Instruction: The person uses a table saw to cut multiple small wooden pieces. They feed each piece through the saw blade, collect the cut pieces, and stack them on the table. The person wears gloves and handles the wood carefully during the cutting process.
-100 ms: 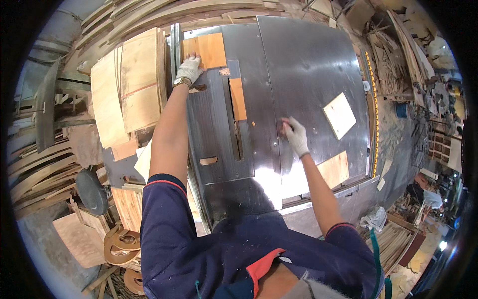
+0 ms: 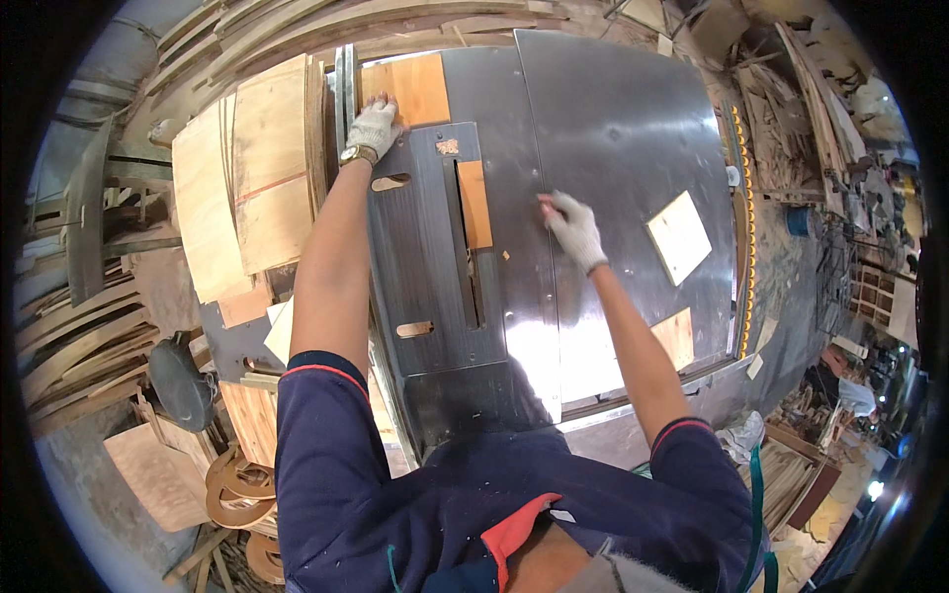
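Here the hands are well apart: the left hand [image 2: 375,128] touches an orange-brown board [image 2: 420,89] at the far left of the metal table [image 2: 623,119]; whether it grips, I cannot tell. The right hand [image 2: 575,232], half-curled but not closed, is right of a narrow wooden strip [image 2: 475,205].

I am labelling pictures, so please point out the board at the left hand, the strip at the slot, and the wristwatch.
Board [image 2: 417,87]: head view, middle of its face.
Strip [image 2: 476,204]: head view, middle of its top.
Wristwatch [image 2: 351,154]: head view, its case.
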{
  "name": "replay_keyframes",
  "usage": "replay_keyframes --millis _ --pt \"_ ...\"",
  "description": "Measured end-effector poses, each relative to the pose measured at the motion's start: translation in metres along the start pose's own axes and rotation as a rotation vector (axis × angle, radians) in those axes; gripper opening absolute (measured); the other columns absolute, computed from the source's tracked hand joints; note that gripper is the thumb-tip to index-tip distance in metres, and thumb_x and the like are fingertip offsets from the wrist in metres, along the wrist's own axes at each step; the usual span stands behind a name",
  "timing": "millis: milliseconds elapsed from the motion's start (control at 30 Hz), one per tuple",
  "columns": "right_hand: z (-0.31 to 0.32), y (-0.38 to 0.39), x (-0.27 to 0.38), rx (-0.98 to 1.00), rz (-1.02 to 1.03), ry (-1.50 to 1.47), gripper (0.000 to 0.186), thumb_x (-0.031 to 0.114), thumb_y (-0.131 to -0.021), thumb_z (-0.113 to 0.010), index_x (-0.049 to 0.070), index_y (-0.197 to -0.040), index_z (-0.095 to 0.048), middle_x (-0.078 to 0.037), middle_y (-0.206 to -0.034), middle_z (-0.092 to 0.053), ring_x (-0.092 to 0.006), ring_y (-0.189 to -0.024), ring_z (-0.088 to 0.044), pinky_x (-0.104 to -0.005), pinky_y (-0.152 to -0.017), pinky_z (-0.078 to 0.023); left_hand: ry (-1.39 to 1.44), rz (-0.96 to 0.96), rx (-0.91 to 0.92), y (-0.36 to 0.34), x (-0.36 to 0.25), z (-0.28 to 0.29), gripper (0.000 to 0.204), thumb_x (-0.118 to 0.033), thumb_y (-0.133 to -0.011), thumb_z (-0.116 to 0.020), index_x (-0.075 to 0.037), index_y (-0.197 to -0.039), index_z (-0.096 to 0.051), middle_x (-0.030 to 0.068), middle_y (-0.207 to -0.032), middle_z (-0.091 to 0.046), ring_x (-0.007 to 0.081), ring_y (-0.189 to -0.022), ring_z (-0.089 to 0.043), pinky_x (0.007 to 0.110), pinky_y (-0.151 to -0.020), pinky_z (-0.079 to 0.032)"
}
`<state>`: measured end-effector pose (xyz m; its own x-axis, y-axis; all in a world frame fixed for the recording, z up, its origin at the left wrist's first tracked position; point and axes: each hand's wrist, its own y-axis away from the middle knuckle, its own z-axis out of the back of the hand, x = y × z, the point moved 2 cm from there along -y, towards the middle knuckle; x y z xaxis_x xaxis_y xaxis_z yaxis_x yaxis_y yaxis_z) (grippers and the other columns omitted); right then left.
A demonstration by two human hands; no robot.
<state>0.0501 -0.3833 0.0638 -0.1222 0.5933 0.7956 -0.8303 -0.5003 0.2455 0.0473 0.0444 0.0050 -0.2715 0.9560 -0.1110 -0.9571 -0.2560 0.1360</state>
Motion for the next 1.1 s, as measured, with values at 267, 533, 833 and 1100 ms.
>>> replay_keyframes --millis 267,533,833,1100 --pt "-0.044 -0.109 0.048 0.206 0.272 0.449 0.022 0.032 -0.084 -0.071 0.016 -0.099 -0.075 -0.010 -0.104 -0.064 -0.0288 -0.106 -0.062 -0.0421 -0.091 -0.050 -0.126 -0.049 -0.103 -0.029 -0.013 -0.004 0.070 -0.050 -0.096 -0.056 -0.010 -0.151 -0.040 0.0160 -0.157 -0.039 0.0350 -0.145 -0.036 0.046 -0.117 -0.034" --pt "0.012 -0.031 0.006 0.158 0.185 0.477 0.014 0.025 -0.078 -0.074 0.016 -0.089 -0.074 -0.009 -0.107 -0.061 -0.0284 -0.113 -0.057 -0.0429 -0.098 -0.045 -0.148 -0.075 -0.228 -0.061 -0.008 0.003 0.077 -0.060 -0.092 -0.057 -0.010 -0.148 -0.042 0.0145 -0.155 -0.043 0.0372 -0.143 -0.039 0.045 -0.114 -0.038" --pt "0.060 0.137 -0.094 -0.304 -0.306 0.100 0.037 0.017 -0.081 -0.077 0.002 -0.112 -0.065 -0.015 -0.102 -0.066 -0.0321 -0.085 -0.065 -0.0391 -0.078 -0.054 -0.152 -0.146 -0.615 -0.047 -0.012 0.051 0.024 -0.035 -0.094 -0.064 -0.013 -0.102 -0.060 0.0083 -0.096 -0.072 0.0300 -0.088 -0.071 0.044 -0.072 -0.057" --pt "0.008 0.195 -0.069 -0.370 -0.235 0.552 0.060 0.044 -0.079 -0.079 -0.002 -0.111 -0.057 -0.020 -0.106 -0.062 -0.0391 -0.098 -0.061 -0.0483 -0.088 -0.048 0.618 0.639 -0.792 0.268 -0.101 0.114 0.019 -0.014 -0.093 -0.059 -0.005 -0.109 -0.065 0.0221 -0.092 -0.067 0.0361 -0.087 -0.066 0.040 -0.072 -0.052"
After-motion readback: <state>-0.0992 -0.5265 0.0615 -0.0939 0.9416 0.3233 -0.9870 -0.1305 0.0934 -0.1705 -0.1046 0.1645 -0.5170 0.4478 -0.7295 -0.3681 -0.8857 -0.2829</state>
